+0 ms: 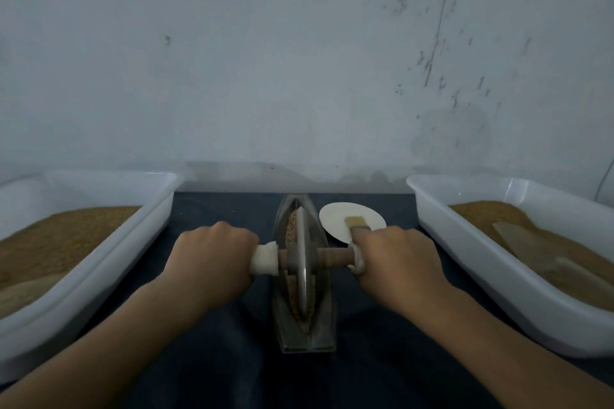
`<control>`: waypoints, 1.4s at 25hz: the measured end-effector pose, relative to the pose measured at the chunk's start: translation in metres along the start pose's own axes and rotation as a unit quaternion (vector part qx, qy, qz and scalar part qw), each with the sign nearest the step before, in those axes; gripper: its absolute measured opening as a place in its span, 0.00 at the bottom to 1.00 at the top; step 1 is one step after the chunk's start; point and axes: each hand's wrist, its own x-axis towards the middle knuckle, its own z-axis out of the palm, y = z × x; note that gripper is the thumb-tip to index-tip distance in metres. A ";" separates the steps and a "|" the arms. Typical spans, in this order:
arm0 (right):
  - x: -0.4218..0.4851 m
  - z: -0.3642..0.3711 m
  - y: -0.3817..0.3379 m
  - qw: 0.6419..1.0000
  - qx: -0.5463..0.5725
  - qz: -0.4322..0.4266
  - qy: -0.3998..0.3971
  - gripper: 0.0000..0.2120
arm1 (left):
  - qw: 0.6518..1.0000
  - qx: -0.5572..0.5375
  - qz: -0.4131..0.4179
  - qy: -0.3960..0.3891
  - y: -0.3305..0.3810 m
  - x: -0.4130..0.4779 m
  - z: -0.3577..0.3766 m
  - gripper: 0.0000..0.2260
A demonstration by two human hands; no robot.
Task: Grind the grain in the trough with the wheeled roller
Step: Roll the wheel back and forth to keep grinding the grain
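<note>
A dark cloth (pixel 226 359) lies under a pale wall. My left hand (pixel 212 256) and right hand (pixel 395 257) each curl tight round an axle end of the wheeled roller (pixel 301 262). Its disc stands in the grain (pixel 291 226) in the trough (pixel 309 339) at frame centre. The left tub (pixel 99 292) and right tub (pixel 481 276) flank it.

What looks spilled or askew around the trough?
Nothing stands out. The grain lies inside the trough, none visible on the dark cloth; the wheel stands upright in it, left hand and right hand gripping its handles.

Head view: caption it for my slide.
Left hand and right hand grip the roller, wheel on grain in the trough.
</note>
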 end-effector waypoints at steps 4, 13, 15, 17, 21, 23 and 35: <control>0.019 0.021 0.002 0.999 0.033 0.031 -0.024 0.06 | 1.000 0.005 0.000 -0.018 0.000 0.026 0.005 0.05; 0.082 0.081 0.011 0.993 0.068 0.094 -0.004 0.05 | 0.998 0.044 0.014 0.030 -0.002 0.111 0.030 0.06; 0.081 0.084 0.011 0.994 0.067 0.087 0.004 0.06 | 0.998 0.045 0.013 0.046 -0.003 0.112 0.033 0.06; 0.073 0.079 0.010 0.996 0.062 0.071 0.008 0.08 | 0.998 0.038 0.011 0.042 -0.001 0.104 0.033 0.05; 0.047 0.044 0.005 1.000 0.019 0.019 0.000 0.16 | 1.000 -0.006 0.000 0.021 0.000 0.061 0.027 0.05; 0.029 0.024 0.004 1.000 0.000 -0.006 -0.001 0.18 | 1.000 -0.022 0.004 0.012 -0.004 0.032 0.022 0.07; 0.058 0.047 0.013 0.999 0.010 0.045 -0.010 0.10 | 0.997 0.017 -0.001 0.072 -0.003 0.070 0.038 0.05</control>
